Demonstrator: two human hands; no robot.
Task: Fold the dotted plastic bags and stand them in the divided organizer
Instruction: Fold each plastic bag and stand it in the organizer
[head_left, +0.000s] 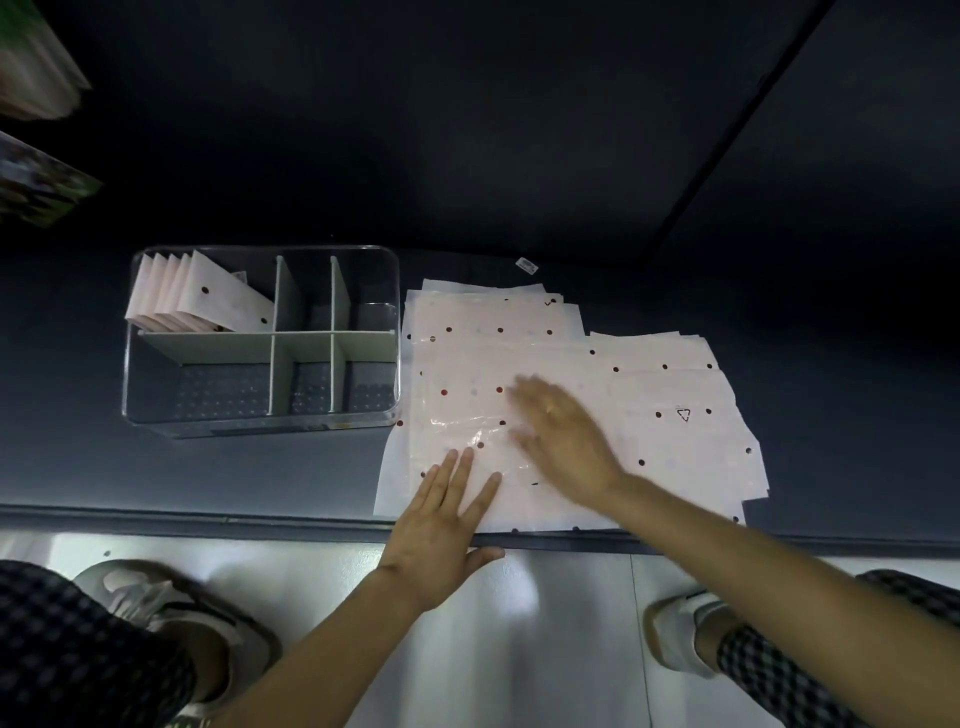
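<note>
While folded bags (208, 296) lean upright in the organizer (260, 410), the left hand (441, 525) and right hand (561, 441), both spread flat and empty, press the top bag (467, 441), seemingly smoothing it for folding.

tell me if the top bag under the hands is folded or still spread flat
Spread flat: the top bag lies unfolded on the stack, both hands, left and right, resting open on it.
</note>
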